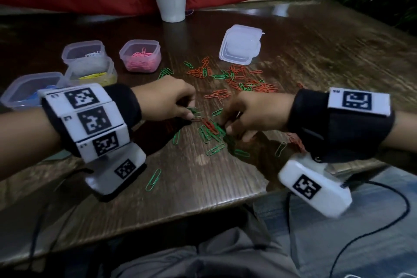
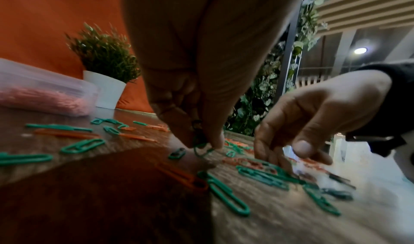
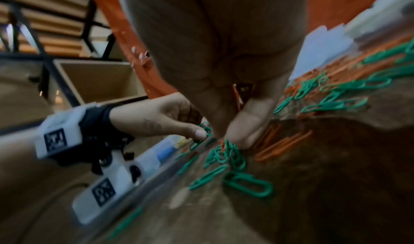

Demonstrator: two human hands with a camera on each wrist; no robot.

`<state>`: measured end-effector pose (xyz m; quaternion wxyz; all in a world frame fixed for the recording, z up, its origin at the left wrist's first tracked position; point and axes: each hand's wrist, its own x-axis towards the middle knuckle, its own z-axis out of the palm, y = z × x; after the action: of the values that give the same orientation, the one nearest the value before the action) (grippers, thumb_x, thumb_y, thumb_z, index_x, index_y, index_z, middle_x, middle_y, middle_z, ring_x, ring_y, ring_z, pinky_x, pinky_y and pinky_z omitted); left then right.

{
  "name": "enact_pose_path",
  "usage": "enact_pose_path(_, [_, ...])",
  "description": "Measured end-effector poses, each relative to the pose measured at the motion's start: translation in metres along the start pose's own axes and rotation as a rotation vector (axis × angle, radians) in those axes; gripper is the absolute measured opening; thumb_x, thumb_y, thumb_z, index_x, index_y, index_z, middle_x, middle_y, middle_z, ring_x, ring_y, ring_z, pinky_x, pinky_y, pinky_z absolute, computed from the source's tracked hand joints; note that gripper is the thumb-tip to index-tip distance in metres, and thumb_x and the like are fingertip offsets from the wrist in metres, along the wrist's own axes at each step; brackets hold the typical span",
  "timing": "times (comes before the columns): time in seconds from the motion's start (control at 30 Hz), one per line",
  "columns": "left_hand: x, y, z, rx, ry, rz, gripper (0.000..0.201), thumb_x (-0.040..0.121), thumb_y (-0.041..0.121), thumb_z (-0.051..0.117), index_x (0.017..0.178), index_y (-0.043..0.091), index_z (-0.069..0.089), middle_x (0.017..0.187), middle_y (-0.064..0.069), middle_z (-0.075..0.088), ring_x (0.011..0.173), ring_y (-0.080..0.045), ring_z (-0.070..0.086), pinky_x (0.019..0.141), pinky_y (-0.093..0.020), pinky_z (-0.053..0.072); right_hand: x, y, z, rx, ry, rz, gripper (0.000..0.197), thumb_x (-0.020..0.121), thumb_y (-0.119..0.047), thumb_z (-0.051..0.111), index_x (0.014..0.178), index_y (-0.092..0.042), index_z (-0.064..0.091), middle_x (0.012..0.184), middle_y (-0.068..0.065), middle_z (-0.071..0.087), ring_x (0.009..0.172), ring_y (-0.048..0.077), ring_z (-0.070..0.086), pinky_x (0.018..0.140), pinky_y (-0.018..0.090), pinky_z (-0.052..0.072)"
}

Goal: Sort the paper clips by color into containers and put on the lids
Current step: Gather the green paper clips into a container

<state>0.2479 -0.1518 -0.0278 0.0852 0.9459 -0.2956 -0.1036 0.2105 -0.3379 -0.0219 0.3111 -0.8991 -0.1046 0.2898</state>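
Pinching green paper clips [image 2: 200,146] between thumb and curled fingertips, the left hand [image 1: 168,100] reaches down to the wooden table [image 1: 203,189] just in from its near edge; the left wrist view shows the clips dangling from that pinch. The right hand [image 1: 252,115] is just beside it, fingers bent down onto a small heap of green and red clips [image 1: 211,130], its thumb [image 3: 251,124] and fingertips pressing into the green ones; whether they actually grip a clip cannot be told, though an orange-red clip [image 3: 236,95] seems tucked up against the palm.

A wider scatter of red and green clips [image 1: 237,79] lies across the middle of the table, with single green clips [image 1: 153,179] trailing toward the near edge.

Along the left edge stand four clear lidless containers: one with pink clips [image 1: 140,55], one with white clips [image 1: 84,52] at the far left, one with yellow clips [image 1: 94,74] touching it on the near side, and one with blue clips [image 1: 29,89] nearest the left edge. A stack of clear lids [image 1: 240,45] sits toward the far right of the table, beyond the scatter. A white pot with a green plant [image 1: 171,0] stands at the far edge. Both wrists carry black bands with white marker blocks [image 1: 90,117]
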Motion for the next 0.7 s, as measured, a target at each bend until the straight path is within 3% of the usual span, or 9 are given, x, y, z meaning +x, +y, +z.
enact_pose_path(0.13, [-0.021,-0.005,-0.005,-0.032,0.071,-0.046,0.025,0.079,0.024,0.071,0.071,0.027,0.048,0.069,0.017,0.049,0.065,0.005,0.045,0.057,-0.007,0.032,-0.001,-0.004,0.001,0.042,0.063,-0.007,0.023,0.088,0.004,0.054,0.109,0.002,0.061,0.081,0.004,0.055,0.063,0.009,0.053,0.055,0.015,0.051])
enact_pose_path(0.2, [-0.031,-0.002,-0.002,-0.034,0.07,-0.056,0.024,0.077,0.024,0.072,0.071,0.026,0.05,0.067,0.016,0.049,0.063,0.005,0.044,0.057,-0.004,0.032,0.0,-0.005,0.002,0.045,0.023,0.022,0.021,0.088,0.003,0.055,0.108,0.002,0.06,0.08,0.005,0.055,0.064,0.01,0.054,0.054,0.017,0.052])
enact_pose_path(0.27, [-0.04,0.002,0.004,-0.044,0.049,-0.062,0.022,0.077,0.025,0.073,0.073,0.025,0.052,0.066,0.016,0.049,0.063,0.005,0.045,0.059,-0.005,0.033,0.0,-0.011,0.003,0.04,0.022,0.024,0.011,0.087,0.001,0.056,0.097,-0.001,0.063,0.073,0.004,0.056,0.061,0.01,0.053,0.047,0.016,0.048])
enact_pose_path(0.33, [-0.047,0.007,0.01,-0.062,0.04,-0.053,0.019,0.077,0.026,0.073,0.076,0.025,0.054,0.07,0.015,0.052,0.068,0.0,0.05,0.062,-0.006,0.034,0.006,-0.02,0.001,-0.001,0.111,-0.037,0.003,0.085,-0.007,0.062,0.082,-0.008,0.062,0.064,0.001,0.054,0.051,0.008,0.048,0.042,0.017,0.041])
enact_pose_path(0.4, [-0.05,0.012,0.013,-0.093,0.044,-0.04,0.019,0.078,0.025,0.073,0.093,0.022,0.062,0.083,0.011,0.062,0.081,-0.008,0.058,0.065,-0.01,0.036,0.018,-0.031,0.002,-0.099,0.163,-0.065,0.007,0.082,-0.014,0.069,0.079,-0.013,0.063,0.062,-0.003,0.055,0.051,0.007,0.049,0.045,0.016,0.039])
enact_pose_path(0.5, [-0.047,0.02,0.016,-0.052,-0.002,-0.004,0.045,0.081,0.025,0.07,0.125,0.023,0.059,0.111,0.002,0.067,0.101,-0.011,0.059,0.075,-0.013,0.035,0.039,-0.042,0.009,-0.24,0.098,0.008,0.013,0.079,-0.013,0.07,0.09,-0.008,0.067,0.067,0.0,0.056,0.059,0.012,0.05,0.052,0.02,0.042])
enact_pose_path(0.63, [-0.039,0.025,0.017,0.031,-0.113,0.043,0.049,0.088,0.022,0.062,0.134,0.028,0.049,0.126,0.003,0.06,0.115,-0.01,0.052,0.089,-0.012,0.034,0.054,-0.048,0.004,-0.343,0.06,0.091,0.019,0.081,-0.02,0.07,0.095,-0.009,0.064,0.074,0.001,0.056,0.056,0.009,0.044,0.036,0.013,0.037])
enact_pose_path(0.7, [-0.036,0.026,0.017,0.04,-0.149,0.056,0.048,0.088,0.021,0.062,0.134,0.029,0.049,0.126,0.003,0.06,0.116,-0.011,0.052,0.095,-0.019,0.038,0.059,-0.047,0.0,-0.351,0.061,0.142,0.021,0.082,-0.024,0.068,0.09,-0.006,0.063,0.078,0.003,0.056,0.056,0.011,0.044,0.037,0.017,0.038])
